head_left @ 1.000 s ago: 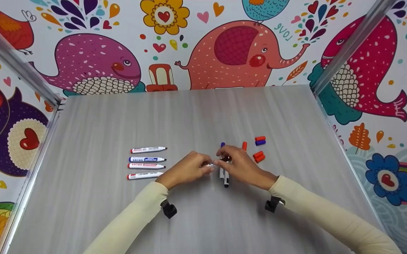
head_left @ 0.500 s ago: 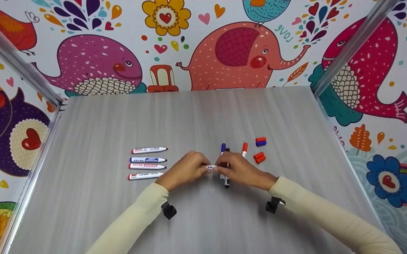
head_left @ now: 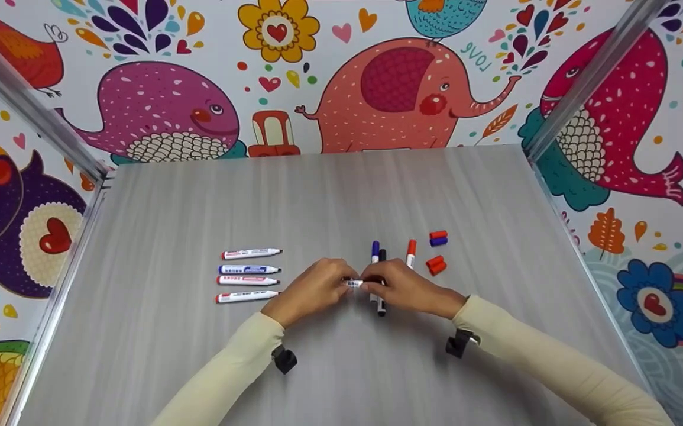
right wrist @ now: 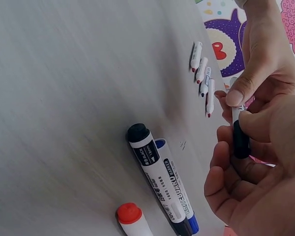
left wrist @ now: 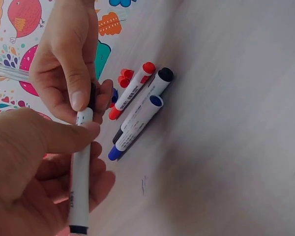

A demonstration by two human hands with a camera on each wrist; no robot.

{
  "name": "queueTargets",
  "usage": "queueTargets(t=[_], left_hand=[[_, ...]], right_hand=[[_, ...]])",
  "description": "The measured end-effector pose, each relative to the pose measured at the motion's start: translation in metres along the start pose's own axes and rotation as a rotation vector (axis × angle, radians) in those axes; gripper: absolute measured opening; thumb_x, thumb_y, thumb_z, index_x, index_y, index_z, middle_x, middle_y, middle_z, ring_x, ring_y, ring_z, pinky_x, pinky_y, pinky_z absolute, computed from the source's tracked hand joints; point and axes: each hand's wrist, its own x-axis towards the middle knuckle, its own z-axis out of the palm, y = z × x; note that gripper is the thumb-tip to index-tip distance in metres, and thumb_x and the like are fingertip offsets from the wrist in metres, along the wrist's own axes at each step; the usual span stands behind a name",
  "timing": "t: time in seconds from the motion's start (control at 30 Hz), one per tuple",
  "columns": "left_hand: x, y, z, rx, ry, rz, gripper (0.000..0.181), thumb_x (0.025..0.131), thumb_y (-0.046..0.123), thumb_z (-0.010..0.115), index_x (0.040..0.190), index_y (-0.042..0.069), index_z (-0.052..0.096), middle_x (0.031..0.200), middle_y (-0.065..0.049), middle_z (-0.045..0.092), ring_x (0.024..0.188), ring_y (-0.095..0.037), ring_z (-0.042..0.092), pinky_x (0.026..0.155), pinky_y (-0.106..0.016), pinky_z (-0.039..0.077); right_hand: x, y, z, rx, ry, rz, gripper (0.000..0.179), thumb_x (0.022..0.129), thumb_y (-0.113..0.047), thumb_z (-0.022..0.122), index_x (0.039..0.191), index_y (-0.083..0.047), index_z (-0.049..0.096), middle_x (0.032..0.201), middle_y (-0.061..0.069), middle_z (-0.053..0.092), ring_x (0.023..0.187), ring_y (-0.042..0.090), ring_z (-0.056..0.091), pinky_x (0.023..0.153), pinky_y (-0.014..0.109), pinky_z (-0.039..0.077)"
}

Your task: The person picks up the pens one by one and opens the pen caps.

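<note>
— Hands?
— Left hand (head_left: 311,287) grips the white, black-ended marker pen (left wrist: 79,172) round its barrel; right hand (head_left: 410,285) pinches its black cap (right wrist: 241,140).
— Pen's position?
— Over the grey wood-grain table (head_left: 317,367), between both hands.
— Around the pen?
— Left of it, four uncapped white markers (head_left: 249,270). Right of it, three capped white markers (left wrist: 132,94); farther right, loose red caps (head_left: 437,267) and one blue cap (head_left: 438,242).

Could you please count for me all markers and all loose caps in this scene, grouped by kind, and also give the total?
Uncapped markers: 4
Capped markers not in hand: 3
Held marker with black end: 1
Loose red caps: 3
Loose blue cap: 1
Total: 12
</note>
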Motion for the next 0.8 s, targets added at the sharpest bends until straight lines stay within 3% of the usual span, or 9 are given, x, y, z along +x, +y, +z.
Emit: queueTargets(t=[0.3,0.57,0.8], left_hand=[[-0.0031,0.0052,-0.0001,0.011,-0.007,-0.007,0.02,0.1,-0.007,0.073,0.114,0.003,0.084,0.108,-0.008,0.081,0.098,-0.019,0.073,0.09,-0.039,0.062],[-0.0038,0.0029,0.0019,-0.023,0.038,0.03,0.019,0.097,-0.011,0.073,0.106,0.003,0.084,0.095,-0.006,0.08,0.08,-0.009,0.062,0.075,-0.032,0.057],[-0.0059,0.0058,0.0009,-0.044,0.062,0.054,0.019,0.097,-0.009,0.074,0.107,0.002,0.085,0.092,-0.005,0.08,0.075,-0.008,0.055,0.068,-0.027,0.05]], right_hand=[[0.001,-0.0013,-0.0022,0.002,-0.031,-0.022,0.015,0.107,-0.005,0.07,0.116,0.001,0.081,0.104,0.014,0.08,0.083,0.011,0.064,0.078,0.029,0.058],[0.0004,0.0006,-0.0028,0.003,-0.002,-0.056,0.015,0.107,-0.007,0.072,0.115,-0.004,0.084,0.104,0.011,0.082,0.083,0.011,0.065,0.077,0.03,0.058],[-0.003,-0.0013,-0.0043,-0.05,0.039,-0.129,0.012,0.106,-0.008,0.074,0.11,-0.005,0.085,0.091,0.004,0.078,0.079,0.011,0.062,0.073,0.029,0.053]])
